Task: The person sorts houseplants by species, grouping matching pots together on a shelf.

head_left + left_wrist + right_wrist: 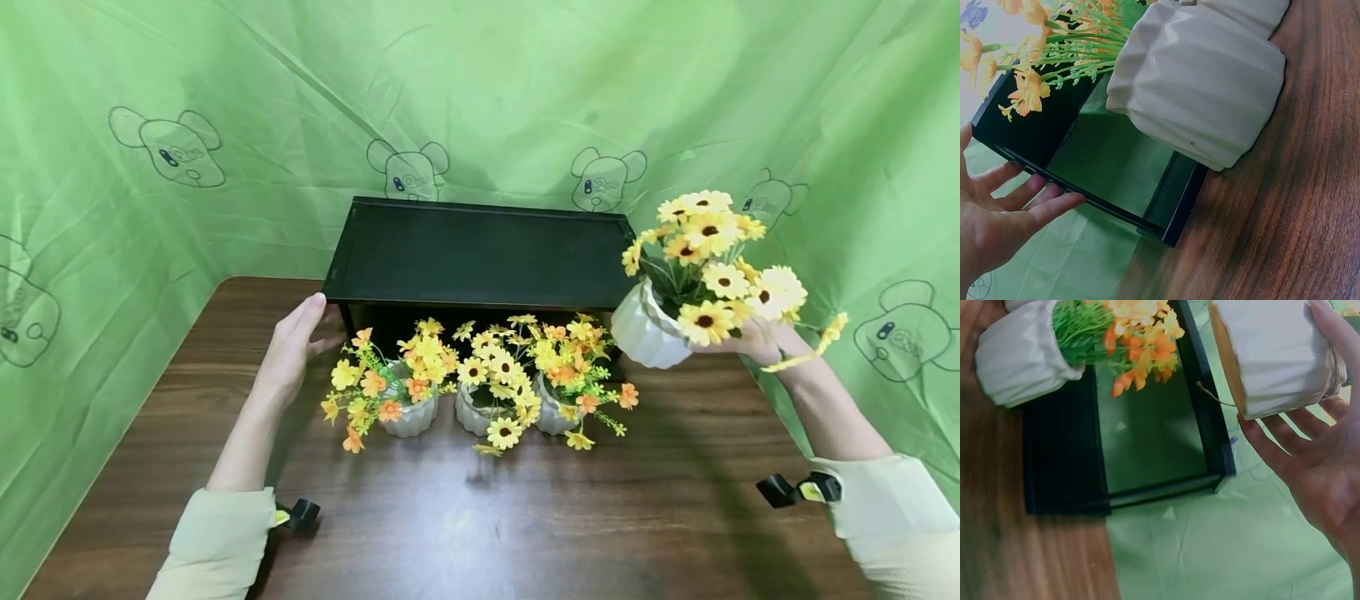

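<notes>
Head cam: high, near-edge side of tabletop [450, 533], facing fwd/down, wide enough for L hand [288, 350], R hand [753, 337] & far L corner. L wrist cam: low, close, rolled sideways, facing L end of black stand [480, 254] past a lg. white pot [1200, 87]. R wrist cam: rolled opp. way, on stand's R end & tabletop's far edge. All 3 share stand.

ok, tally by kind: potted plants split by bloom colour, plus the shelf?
Orange-and-yellow potted plants: 2
Dark-centred yellow potted plants: 2 (one in the right hand)
Black shelf: 1
Total: 5
</notes>
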Available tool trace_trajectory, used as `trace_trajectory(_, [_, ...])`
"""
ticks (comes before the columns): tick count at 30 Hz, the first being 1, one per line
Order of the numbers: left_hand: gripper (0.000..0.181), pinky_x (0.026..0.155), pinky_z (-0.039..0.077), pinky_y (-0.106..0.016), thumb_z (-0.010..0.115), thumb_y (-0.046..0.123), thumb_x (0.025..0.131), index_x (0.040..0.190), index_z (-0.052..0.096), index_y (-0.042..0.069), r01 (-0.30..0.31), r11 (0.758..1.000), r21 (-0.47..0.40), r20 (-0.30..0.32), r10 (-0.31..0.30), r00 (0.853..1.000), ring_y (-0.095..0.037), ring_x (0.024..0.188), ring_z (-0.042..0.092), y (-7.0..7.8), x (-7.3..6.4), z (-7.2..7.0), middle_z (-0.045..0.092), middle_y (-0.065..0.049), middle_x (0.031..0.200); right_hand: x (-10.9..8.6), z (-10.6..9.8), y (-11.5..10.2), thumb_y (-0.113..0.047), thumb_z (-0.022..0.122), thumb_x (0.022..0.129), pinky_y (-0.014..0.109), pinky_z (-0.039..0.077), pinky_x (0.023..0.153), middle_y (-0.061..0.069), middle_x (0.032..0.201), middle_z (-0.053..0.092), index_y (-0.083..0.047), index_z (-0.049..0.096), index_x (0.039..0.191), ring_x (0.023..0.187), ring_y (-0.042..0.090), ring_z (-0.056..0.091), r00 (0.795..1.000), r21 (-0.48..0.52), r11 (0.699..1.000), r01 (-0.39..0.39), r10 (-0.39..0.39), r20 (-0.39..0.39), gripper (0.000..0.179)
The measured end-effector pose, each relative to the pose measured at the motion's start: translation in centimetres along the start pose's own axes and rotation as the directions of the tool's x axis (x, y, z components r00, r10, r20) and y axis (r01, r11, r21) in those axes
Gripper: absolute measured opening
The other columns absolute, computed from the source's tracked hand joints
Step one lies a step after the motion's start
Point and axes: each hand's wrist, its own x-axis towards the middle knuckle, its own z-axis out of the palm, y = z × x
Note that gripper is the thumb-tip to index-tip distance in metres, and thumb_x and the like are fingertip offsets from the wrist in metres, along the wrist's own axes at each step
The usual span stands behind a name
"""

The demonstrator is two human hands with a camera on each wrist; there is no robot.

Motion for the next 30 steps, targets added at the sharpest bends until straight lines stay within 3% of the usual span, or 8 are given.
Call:
trace_trajectory(6, [0.041,0.092,0.062,-0.020,0.049,0.042,0.109,0.140,0.058,0.017,-0.010,1.000,-0.015,-0.013,0.010,1.000,-0.012,0.119,0.061,0.1,-0.2,-0.3,0.062,-0.001,0.127,2.7,-0.6,-3.8,-0.034,0.075,0.092,0.067,0.047,0.107,0.038,0.141,0.053,0.007,0.050,0.143,0.119,0.047,0.057,0.996,0.057,0.996,-0.074,0.076,-0.048,0.070])
trace_trajectory(9, [0.041,0.093,0.062,-0.019,0.048,0.042,0.109,0.140,0.058,0.017,-0.012,1.000,-0.010,-0.005,0.012,1.000,-0.011,0.121,0.060,0.0,-0.2,-0.3,0.062,0.001,0.128,4.1,-0.7,-5.1,-0.038,0.077,0.090,0.040,0.058,0.075,0.019,0.078,0.066,0.002,0.067,0.088,0.073,0.023,0.058,0.995,0.077,0.996,-0.053,0.060,-0.082,0.041])
trace_trajectory(12, [0.039,0.094,0.062,-0.021,0.047,0.042,0.109,0.137,0.060,0.018,-0.011,1.000,-0.004,0.001,0.011,1.000,-0.012,0.120,0.061,-0.1,-0.1,-0.1,0.064,0.002,0.126,5.4,-0.6,-6.0,-0.039,0.078,0.089,0.020,0.033,0.046,-0.012,0.048,0.030,-0.021,0.038,0.051,0.048,0.005,0.026,0.994,0.110,0.994,-0.018,0.029,-0.104,0.059])
trace_trajectory(13, [0.038,0.094,0.062,-0.021,0.047,0.042,0.109,0.136,0.060,0.018,-0.012,1.000,-0.005,0.003,0.012,1.000,-0.012,0.120,0.062,-0.1,-0.1,-0.1,0.065,0.003,0.125,5.9,-0.4,-6.3,-0.037,0.078,0.089,0.020,0.032,0.044,-0.016,0.047,0.027,-0.025,0.036,0.051,0.047,0.003,0.025,0.994,0.145,0.989,0.003,0.012,-0.106,0.058])
trace_trajectory(16, [0.036,0.093,0.062,-0.022,0.047,0.042,0.109,0.134,0.061,0.019,-0.014,1.000,-0.003,0.005,0.014,1.000,-0.014,0.118,0.062,-0.1,0.0,0.0,0.067,0.006,0.120,7.3,0.2,-7.2,-0.029,0.079,0.090,0.016,0.041,0.048,-0.021,0.054,0.049,-0.017,0.063,0.065,0.051,0.001,0.040,0.990,0.259,0.961,0.098,-0.067,-0.127,0.032])
trace_trajectory(18, [0.035,0.093,0.062,-0.021,0.047,0.042,0.109,0.133,0.061,0.020,-0.015,1.000,-0.005,0.006,0.015,1.000,-0.013,0.118,0.062,0.0,0.0,0.0,0.067,0.008,0.119,8.0,0.5,-8.0,-0.027,0.080,0.089,0.016,0.050,0.059,-0.021,0.069,0.064,-0.012,0.074,0.089,0.063,0.000,0.052,0.984,0.307,0.941,0.144,-0.104,-0.141,0.016])
trace_trajectory(24, [0.039,0.094,0.062,-0.022,0.047,0.042,0.109,0.136,0.060,0.018,-0.017,1.000,0.000,0.007,0.017,1.000,-0.010,0.117,0.063,0.1,0.0,0.0,0.066,0.005,0.122,10.3,1.3,-10.7,-0.014,0.080,0.089,0.016,0.055,0.097,-0.010,0.119,0.072,-0.007,0.064,0.133,0.111,0.006,0.066,0.949,0.450,0.836,0.315,-0.290,-0.126,0.047])
trace_trajectory(30, [0.046,0.095,0.062,-0.022,0.046,0.044,0.109,0.141,0.057,0.013,-0.013,1.000,0.020,0.012,0.013,1.000,-0.012,0.121,0.061,0.1,0.0,0.0,0.065,0.006,0.124,12.4,2.1,-13.0,-0.004,0.080,0.085,0.021,0.055,0.101,-0.004,0.123,0.070,-0.009,0.062,0.134,0.114,0.014,0.065,0.923,0.566,0.737,0.370,-0.362,-0.132,0.052])
